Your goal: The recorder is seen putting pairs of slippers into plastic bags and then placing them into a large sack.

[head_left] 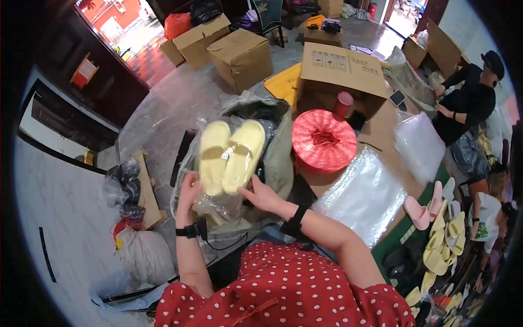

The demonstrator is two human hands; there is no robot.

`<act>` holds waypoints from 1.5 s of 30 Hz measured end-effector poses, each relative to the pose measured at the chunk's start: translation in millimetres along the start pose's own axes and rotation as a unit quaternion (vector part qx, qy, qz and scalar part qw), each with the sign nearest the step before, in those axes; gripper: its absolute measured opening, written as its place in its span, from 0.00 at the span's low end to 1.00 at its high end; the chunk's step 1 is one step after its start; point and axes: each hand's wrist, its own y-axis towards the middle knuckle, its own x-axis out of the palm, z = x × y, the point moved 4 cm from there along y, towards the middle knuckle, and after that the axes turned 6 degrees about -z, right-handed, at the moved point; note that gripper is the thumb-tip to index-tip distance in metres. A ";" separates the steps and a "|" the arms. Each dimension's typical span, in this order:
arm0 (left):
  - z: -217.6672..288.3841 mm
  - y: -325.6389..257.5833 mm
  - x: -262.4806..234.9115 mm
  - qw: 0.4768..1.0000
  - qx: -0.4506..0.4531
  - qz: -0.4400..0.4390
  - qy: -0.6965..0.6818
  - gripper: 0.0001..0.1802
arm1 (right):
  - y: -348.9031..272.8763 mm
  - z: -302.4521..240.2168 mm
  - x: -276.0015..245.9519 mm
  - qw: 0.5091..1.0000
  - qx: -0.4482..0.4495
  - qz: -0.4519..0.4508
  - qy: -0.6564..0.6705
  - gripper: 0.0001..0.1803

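Observation:
A pair of pale yellow slippers (214, 155), side by side in a clear plastic bag (215, 206), is held up over a large greyish woven sack (279, 158). My left hand (189, 192) grips the bag at its lower left edge, near the heel of one slipper. On the opposite side, my right hand (265, 195) has its thumb and fingers on the bag beside the other heel. Loose, crumpled plastic hangs below the heels between my hands. Part of the sack's dark contents shows behind the slippers.
Right of the sack, a roll of red plastic twine (324, 140) and a stack of clear bags (362, 196) lie on cardboard, before an open carton (343, 68). Pink slippers (417, 212) and several yellow ones lie farther right. Two people work at the right edge.

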 end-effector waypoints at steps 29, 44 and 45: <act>20.0 56.3 90.9 0.919 0.138 -0.091 0.358 0.50 | -281.3 95.3 -157.2 0.886 0.105 0.351 -0.285 0.13; 205.9 -107.6 423.4 0.783 0.390 -0.275 0.398 0.26 | -698.1 322.4 -201.7 0.539 0.549 0.635 -0.064 0.43; 188.8 -109.8 449.0 0.764 0.392 -0.325 0.396 0.27 | -700.8 330.3 -208.6 0.545 0.546 0.633 -0.065 0.43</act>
